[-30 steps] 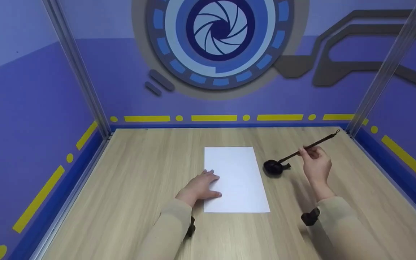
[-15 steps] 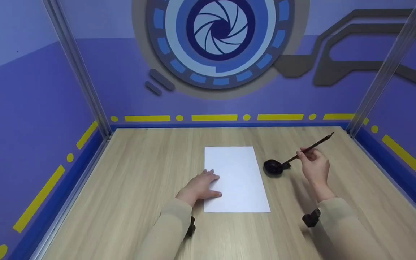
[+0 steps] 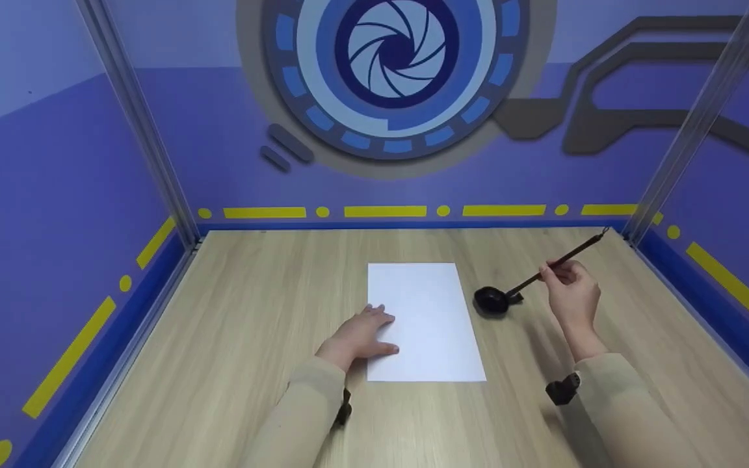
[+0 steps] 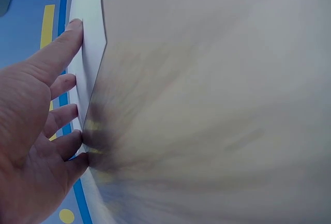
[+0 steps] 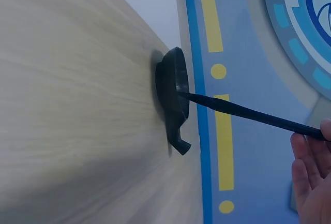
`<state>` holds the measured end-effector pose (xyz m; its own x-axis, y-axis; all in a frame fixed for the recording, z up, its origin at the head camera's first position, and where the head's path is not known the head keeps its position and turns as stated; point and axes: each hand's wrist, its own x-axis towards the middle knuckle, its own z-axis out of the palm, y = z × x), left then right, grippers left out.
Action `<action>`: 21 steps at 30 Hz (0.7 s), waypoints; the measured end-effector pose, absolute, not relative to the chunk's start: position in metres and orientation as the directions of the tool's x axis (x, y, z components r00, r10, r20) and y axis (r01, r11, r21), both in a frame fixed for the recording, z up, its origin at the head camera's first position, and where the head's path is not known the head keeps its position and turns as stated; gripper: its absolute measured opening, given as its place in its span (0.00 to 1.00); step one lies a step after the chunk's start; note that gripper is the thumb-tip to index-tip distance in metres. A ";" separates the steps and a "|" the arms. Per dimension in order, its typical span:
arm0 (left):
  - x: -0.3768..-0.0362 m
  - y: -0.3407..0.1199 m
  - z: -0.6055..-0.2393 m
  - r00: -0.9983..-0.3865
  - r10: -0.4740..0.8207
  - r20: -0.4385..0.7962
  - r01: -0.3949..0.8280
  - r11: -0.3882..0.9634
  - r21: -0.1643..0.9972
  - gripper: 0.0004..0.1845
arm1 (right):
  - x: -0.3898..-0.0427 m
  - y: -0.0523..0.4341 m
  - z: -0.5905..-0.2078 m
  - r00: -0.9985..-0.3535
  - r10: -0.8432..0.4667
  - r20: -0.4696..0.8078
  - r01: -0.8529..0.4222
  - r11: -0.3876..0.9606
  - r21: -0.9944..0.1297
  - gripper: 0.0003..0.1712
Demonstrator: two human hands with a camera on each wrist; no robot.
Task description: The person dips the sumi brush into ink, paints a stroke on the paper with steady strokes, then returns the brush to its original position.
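A thin black calligraphy brush is pinched in the curled fingers of the right hand, its tip dipped in the small black ink dish at 3 o'clock of the white paper sheet. The sheet's 9 o'clock edge is pressed onto the light wooden desk by the left hand, fingers straight and spread.

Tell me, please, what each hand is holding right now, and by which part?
The right hand pinches a brush around the middle of its handle, tip in the black dish. The left hand holds nothing; it rests flat on the paper.

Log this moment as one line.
left hand: flat on paper | right hand: holds brush | brush tip: in ink dish
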<state>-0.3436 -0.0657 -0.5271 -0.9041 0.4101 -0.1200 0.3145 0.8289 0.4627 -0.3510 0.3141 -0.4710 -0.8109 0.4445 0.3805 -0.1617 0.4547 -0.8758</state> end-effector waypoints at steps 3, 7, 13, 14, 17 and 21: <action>-0.343 -0.066 -0.527 -0.904 0.410 -0.122 0.314 0.830 0.461 0.37 | -0.353 0.313 -0.476 -0.811 0.455 0.367 -0.148 0.447 -0.882 0.16; -0.344 -0.066 -0.527 -0.904 0.411 -0.119 0.316 0.829 0.462 0.37 | -0.356 0.312 -0.479 -0.812 0.456 0.363 -0.130 0.465 -0.876 0.14; -0.344 -0.066 -0.527 -0.904 0.411 -0.117 0.314 0.825 0.469 0.37 | -0.355 0.312 -0.475 -0.814 0.445 0.374 -0.113 0.511 -0.852 0.13; -0.344 -0.066 -0.527 -0.904 0.411 -0.118 0.314 0.825 0.469 0.37 | -0.354 0.312 -0.473 -0.810 0.446 0.380 -0.114 0.516 -0.849 0.13; -0.344 -0.066 -0.527 -0.905 0.409 -0.119 0.312 0.827 0.468 0.37 | -0.353 0.312 -0.469 -0.798 0.450 0.401 -0.129 0.522 -0.843 0.14; -0.344 -0.066 -0.528 -0.904 0.411 -0.118 0.313 0.825 0.470 0.37 | -0.352 0.310 -0.468 -0.800 0.445 0.403 -0.148 0.505 -0.851 0.14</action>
